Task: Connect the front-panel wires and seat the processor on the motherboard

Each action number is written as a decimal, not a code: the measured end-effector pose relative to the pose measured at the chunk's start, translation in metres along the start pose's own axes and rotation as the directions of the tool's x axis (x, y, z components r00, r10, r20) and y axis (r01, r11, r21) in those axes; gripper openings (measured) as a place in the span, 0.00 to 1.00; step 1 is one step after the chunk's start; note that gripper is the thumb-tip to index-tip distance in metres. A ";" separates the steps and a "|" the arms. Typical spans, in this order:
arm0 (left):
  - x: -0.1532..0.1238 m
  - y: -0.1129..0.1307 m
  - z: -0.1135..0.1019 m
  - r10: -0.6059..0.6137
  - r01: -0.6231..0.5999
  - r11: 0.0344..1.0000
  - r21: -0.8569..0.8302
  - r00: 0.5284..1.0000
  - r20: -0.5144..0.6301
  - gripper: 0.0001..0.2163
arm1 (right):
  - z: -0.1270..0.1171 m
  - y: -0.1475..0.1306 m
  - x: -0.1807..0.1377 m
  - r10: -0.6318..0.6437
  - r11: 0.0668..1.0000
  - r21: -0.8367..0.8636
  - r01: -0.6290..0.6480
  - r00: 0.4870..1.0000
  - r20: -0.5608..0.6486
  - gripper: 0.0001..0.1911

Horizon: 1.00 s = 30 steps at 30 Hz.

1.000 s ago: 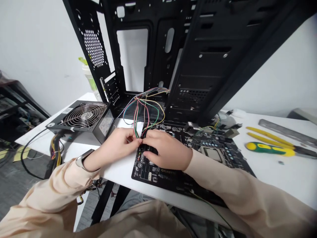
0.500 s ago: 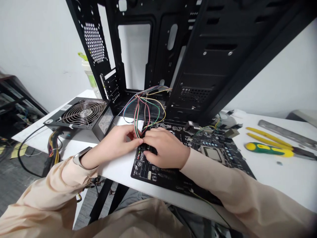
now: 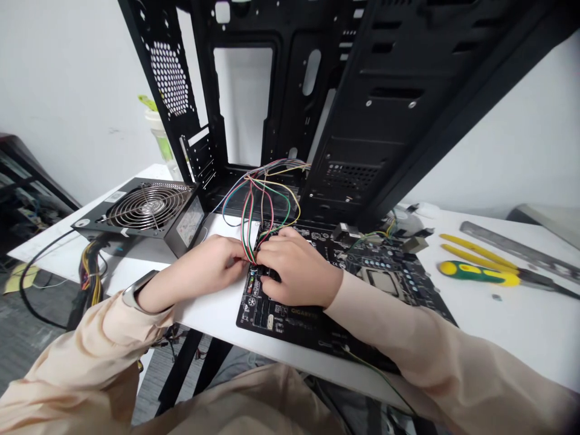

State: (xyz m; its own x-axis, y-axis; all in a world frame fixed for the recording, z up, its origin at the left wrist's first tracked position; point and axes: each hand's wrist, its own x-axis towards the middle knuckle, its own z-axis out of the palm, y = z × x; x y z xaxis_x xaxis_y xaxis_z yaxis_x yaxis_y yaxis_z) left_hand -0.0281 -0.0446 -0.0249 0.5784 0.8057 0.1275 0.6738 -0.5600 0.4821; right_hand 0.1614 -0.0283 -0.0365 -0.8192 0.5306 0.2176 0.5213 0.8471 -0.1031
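A bundle of thin coloured wires (image 3: 247,220), red, green, white and yellow, loops down from the computer case to the near-left edge of a black motherboard (image 3: 330,336). My left hand (image 3: 211,266) is closed beside that edge, its fingertips pinching at the lower end of the wires. Over the board lies my right hand (image 3: 296,266), fingers curled and pressed against the same wire ends from the other side. The fingertips hide the small plugs and the pins beneath them.
The open black computer case (image 3: 290,36) towers behind the board. A power supply (image 3: 147,211) with a fan grille stands at left, its cables hanging off the table. Yellow-handled pliers (image 3: 475,254), a green-yellow screwdriver (image 3: 480,273) and a metal bracket (image 3: 507,244) lie at right.
My left thumb has drawn back left from the right fingertips, and the left fingers are more bunched beside the wires. My right hand stays at the board's edge. The whole view has shifted slightly.
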 end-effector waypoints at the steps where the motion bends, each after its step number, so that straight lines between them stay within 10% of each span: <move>1: 0.000 0.000 0.000 0.008 -0.008 1.000 0.008 1.000 0.006 0.12 | 0.000 0.000 0.000 0.000 1.000 -0.009 0.000 1.000 0.007 0.08; 15: -0.003 -0.003 0.000 0.111 -0.112 0.990 0.090 0.994 0.017 0.12 | -0.002 -0.004 0.002 -0.026 0.997 -0.070 0.030 0.997 0.066 0.08; 30: -0.005 0.001 -0.003 -0.071 0.069 0.997 0.038 0.995 0.069 0.08 | 0.003 0.000 0.000 0.014 1.000 0.024 -0.014 1.000 0.023 0.09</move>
State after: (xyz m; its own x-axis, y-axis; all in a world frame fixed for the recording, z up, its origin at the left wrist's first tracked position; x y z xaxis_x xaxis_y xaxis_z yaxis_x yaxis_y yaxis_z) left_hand -0.0317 -0.0485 -0.0224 0.5592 0.8284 0.0324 0.7291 -0.5101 0.4563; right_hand 0.1606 -0.0286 -0.0396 -0.8174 0.5427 0.1934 0.5271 0.8399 -0.1292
